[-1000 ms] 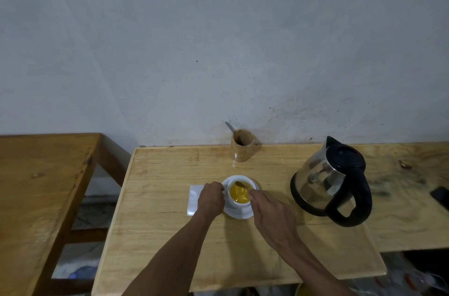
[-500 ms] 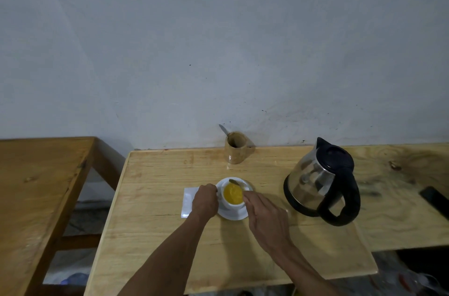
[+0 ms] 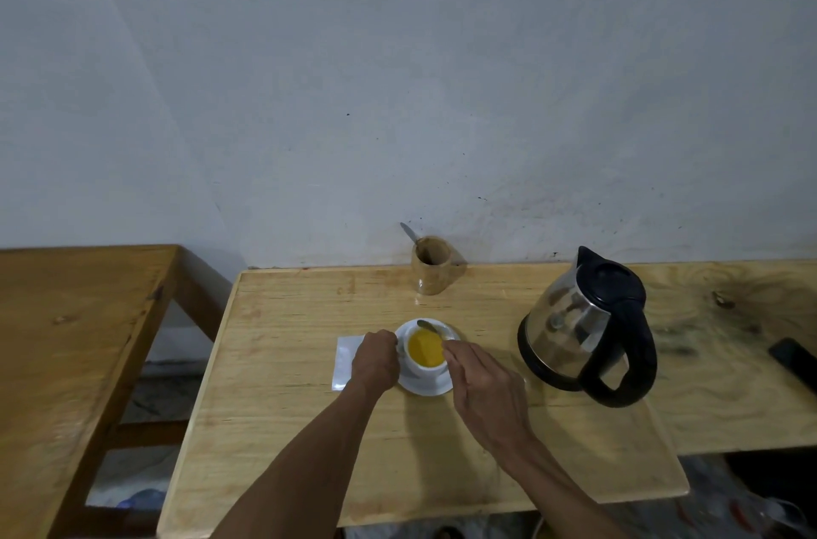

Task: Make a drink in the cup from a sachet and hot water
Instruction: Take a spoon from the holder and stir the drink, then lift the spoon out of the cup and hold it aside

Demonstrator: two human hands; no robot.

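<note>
A pale grey plaster wall fills the upper two thirds of the frame, and below it a light wooden table point(image 3: 442, 441) spans the lower centre and right, with a darker wooden table point(image 3: 66, 339) at the lower left. Just left of centre a white sachet point(image 3: 347, 357) lies flat on the light table, partly covered by the left hand point(image 3: 376, 359), whose fingers are curled closed against the left side of the white cup point(image 3: 426, 368); whether they grip its handle is hidden. The cup stands upright on a white saucer point(image 3: 431, 386) and holds an opaque yellow drink point(image 3: 425, 347). A spoon point(image 3: 431, 326) leans in the cup, its long axis running from the upper left down to the lower right, its free end sticking up over the far rim. The right hand point(image 3: 488, 388) pinches the spoon's lower end between narrowed fingertips. Behind the cup, against the wall, stands a brown mug point(image 3: 431, 271) with a metal utensil point(image 3: 409, 231) poking out toward the upper left. To the right sits a steel kettle point(image 3: 579, 326) with a black lid and handle, spout pointing toward the wall. A dark flat object point(image 3: 796, 364) lies at the right edge.
</note>
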